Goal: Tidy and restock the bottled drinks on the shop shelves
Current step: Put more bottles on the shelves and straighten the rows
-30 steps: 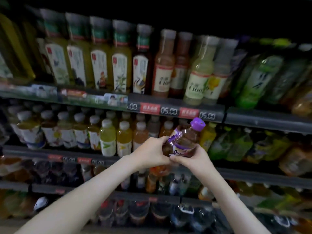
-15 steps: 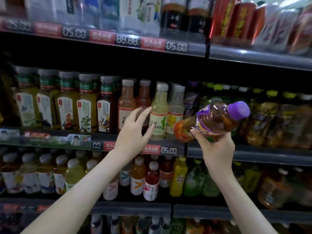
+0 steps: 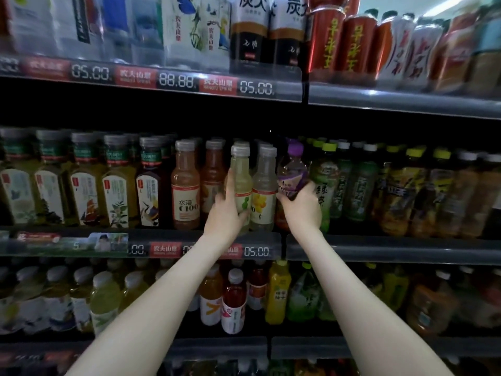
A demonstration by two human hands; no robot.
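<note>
While the right hand (image 3: 301, 208) holds it by the lower body with fingers curled round it, the purple-capped bottle (image 3: 293, 172) stands almost upright at the centre of the frame. It is at the front of the middle shelf (image 3: 393, 249), pressed between a pale yellow bottle (image 3: 264, 191) on the frame's left side and a green tea bottle (image 3: 324, 183) on the right side. If its base already rests on the shelf I cannot tell, because the hand covers it. The left hand (image 3: 226, 213) grips the pale green bottle (image 3: 242, 183) just beside, probably to hold this row away and keep the gap open. I think the gap is the danger: it looks narrow, so a hard push could tip the green tea bottle into those behind it, or the purple-capped bottle could stay crooked if it is released too early. The lane may also be a wrong one, since I see no other purple cap here. By count there are two hands, one purple-capped bottle, four grey-capped juice bottles in the front row including the orange bottle (image 3: 185, 191), and five dark-banded tea bottles (image 3: 116, 185) toward the left of the frame. On the upper shelf at least two red cans (image 3: 353, 42) are clear; the blurred ones further right I cannot count.
</note>
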